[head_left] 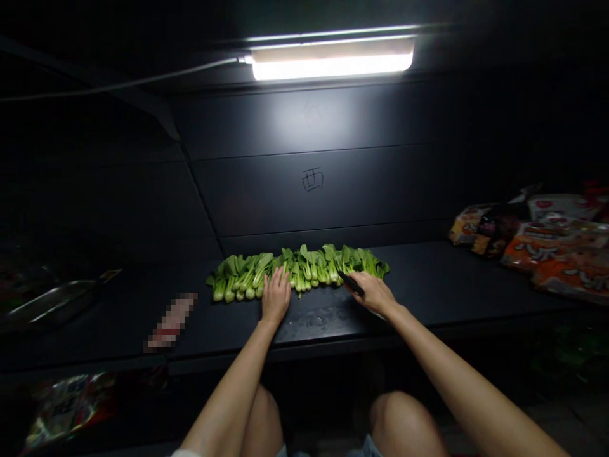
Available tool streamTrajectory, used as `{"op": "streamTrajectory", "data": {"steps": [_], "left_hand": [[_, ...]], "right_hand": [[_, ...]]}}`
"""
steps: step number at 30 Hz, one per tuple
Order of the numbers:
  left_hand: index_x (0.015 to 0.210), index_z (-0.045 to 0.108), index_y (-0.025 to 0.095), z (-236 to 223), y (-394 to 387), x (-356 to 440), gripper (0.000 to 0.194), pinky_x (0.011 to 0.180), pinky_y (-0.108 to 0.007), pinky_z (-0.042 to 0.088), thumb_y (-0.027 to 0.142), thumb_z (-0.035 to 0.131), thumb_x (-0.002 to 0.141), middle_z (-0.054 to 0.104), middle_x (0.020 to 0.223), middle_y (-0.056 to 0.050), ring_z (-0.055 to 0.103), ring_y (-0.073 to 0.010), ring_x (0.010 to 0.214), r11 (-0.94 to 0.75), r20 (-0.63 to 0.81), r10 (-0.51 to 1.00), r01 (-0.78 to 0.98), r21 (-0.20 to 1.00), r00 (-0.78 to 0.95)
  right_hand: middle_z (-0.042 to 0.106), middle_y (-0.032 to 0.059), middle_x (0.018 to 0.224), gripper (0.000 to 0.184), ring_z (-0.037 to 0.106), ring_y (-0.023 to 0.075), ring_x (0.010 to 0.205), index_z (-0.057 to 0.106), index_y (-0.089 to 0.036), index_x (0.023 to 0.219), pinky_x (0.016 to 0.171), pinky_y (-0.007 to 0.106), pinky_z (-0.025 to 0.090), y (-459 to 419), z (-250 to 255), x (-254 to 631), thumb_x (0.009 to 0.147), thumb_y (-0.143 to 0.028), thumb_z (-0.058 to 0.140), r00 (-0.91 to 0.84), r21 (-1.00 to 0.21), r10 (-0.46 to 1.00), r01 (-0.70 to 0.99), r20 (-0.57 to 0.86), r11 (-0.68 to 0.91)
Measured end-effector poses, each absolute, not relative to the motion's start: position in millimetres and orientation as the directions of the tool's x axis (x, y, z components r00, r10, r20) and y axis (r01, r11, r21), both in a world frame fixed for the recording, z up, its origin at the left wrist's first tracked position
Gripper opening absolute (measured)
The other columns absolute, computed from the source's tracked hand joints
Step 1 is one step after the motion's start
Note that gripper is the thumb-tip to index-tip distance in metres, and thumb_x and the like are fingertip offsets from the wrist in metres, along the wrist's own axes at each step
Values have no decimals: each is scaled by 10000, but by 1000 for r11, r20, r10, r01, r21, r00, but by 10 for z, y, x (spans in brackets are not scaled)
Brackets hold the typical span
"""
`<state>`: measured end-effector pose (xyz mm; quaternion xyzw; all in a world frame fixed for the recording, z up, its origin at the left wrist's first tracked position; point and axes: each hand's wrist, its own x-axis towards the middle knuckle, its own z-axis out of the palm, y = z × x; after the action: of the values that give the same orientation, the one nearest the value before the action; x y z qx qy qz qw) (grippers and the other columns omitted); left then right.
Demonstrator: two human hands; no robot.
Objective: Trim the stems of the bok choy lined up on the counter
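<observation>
Currently left hand (276,297) spread flat on row of leafy greens (304,270), nothing gripped; right hand (373,292) closed around black handle (352,283) at row's right part. Hands apart. Greens lie along back of dark shelf (428,285). Metal pan (52,304) far left, snack packets (561,247) far right, lit lamp (333,60) above.

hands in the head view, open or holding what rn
Left hand: open, laid on the leafy greens, not gripping.
Right hand: closed around a slim black object, kind unclear.
</observation>
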<state>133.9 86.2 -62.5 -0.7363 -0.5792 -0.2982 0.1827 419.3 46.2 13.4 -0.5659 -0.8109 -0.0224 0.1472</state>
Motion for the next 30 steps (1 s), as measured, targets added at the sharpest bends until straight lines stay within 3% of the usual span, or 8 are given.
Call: {"op": "streamTrajectory", "data": {"steps": [5, 18, 30], "left_hand": [[1356, 463, 189, -713, 881, 1273, 446, 1096, -457, 327, 247, 316, 939, 467, 1434, -99, 514, -217, 1246, -289, 609, 771, 955, 72, 187], [1452, 292, 142, -792, 891, 1293, 536, 1112, -423, 305, 285, 324, 937, 389, 1481, -136, 428, -220, 1326, -277, 622, 763, 958, 68, 177], [1431, 317, 111, -814, 887, 1297, 533, 1109, -413, 313, 174, 338, 903, 404, 1470, -149, 445, -217, 1312, -264, 630, 761, 961, 82, 155]], "right_hand": [[672, 89, 1056, 282, 593, 202, 1015, 603, -204, 1124, 818, 272, 416, 458, 146, 4056, 927, -336, 450, -316, -116, 911, 928, 264, 355], [680, 88, 1067, 267, 590, 210, 1028, 607, -213, 1126, 820, 277, 419, 493, 166, 3827, 903, -301, 488, -355, -85, 906, 920, 229, 382], [673, 97, 1055, 305, 612, 202, 974, 590, -198, 1128, 794, 268, 411, 544, 104, 3742, 945, -377, 424, -390, -50, 894, 911, 220, 410]]}}
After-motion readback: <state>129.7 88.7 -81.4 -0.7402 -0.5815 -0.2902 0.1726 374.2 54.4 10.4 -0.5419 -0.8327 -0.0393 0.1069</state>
